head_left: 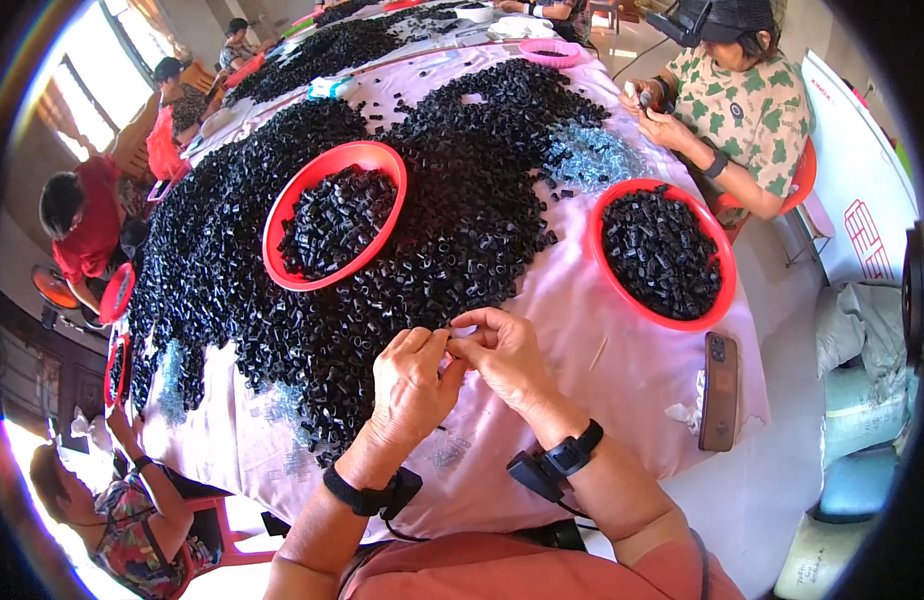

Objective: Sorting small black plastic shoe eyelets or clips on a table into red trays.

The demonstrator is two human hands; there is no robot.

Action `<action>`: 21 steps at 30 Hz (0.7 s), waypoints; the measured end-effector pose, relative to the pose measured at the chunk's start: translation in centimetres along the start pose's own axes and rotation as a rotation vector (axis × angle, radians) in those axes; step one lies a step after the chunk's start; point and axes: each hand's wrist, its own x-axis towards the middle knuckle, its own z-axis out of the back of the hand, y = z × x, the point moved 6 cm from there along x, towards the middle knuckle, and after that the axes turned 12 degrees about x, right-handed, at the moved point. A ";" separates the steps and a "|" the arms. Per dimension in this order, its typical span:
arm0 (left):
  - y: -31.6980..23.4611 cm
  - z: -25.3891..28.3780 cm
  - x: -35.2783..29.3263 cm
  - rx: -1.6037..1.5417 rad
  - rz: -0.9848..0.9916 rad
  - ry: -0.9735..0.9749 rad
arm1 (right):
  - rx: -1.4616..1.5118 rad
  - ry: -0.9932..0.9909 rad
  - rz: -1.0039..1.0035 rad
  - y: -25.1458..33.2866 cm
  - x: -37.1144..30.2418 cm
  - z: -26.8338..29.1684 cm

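Observation:
My left hand (414, 378) and my right hand (505, 358) meet at the near edge of a big heap of short black plastic tube pieces (442, 240). Their fingertips pinch together around a small black piece (452, 336), mostly hidden by the fingers. Beyond them, a red basin (399, 222) full of the same black pieces rests tilted on the heap. To the right stands another red basin (724, 290), also filled with black pieces. Small clear-bluish bits (594, 157) lie in a pile by the heap's right side.
A pink cloth (552, 400) covers the table. On its right lie a brown phone (720, 392), crumpled white wrap (685, 412) and a thin stick (598, 354). A co-worker in a patterned shirt (732, 110) sits at far right; several others sit along the left. Sacks (862, 410) stand at right.

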 end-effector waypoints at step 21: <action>0.6 0.3 -0.4 -0.073 0.073 -0.018 | 0.107 0.072 -0.068 -0.2 0.0 -0.3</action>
